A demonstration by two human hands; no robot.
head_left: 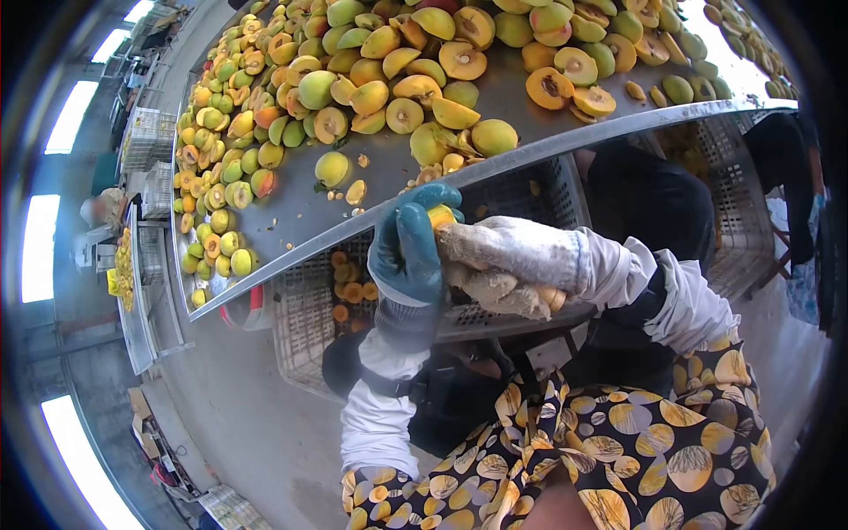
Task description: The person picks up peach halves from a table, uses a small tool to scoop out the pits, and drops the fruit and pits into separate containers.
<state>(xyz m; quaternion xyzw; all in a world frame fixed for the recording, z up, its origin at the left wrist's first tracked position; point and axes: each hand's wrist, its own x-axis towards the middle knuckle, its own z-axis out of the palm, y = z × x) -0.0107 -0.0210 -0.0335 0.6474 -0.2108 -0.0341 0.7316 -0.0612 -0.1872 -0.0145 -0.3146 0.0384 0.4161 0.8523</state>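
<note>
My left hand point(411, 247), in a teal coated glove, is closed on a yellow fruit piece point(440, 215) just past the metal table's front edge. My right hand point(512, 265) wears a dirty white cloth glove and presses against the same fruit from the right. Its fingers are wrapped round a tool whose tan handle end point(555, 299) sticks out below the palm; the rest of the tool is hidden. Halved and whole yellow-green fruits point(405, 115) are heaped on the metal table point(300, 190) beyond my hands.
Below the table edge point(530, 157) stand a crate point(300, 340) with orange fruit halves and another crate point(729, 168) at the right. Dark-clothed legs point(649, 199) of a person are near the right crate. At the left are stacked crates point(148, 141) and a distant person point(106, 208).
</note>
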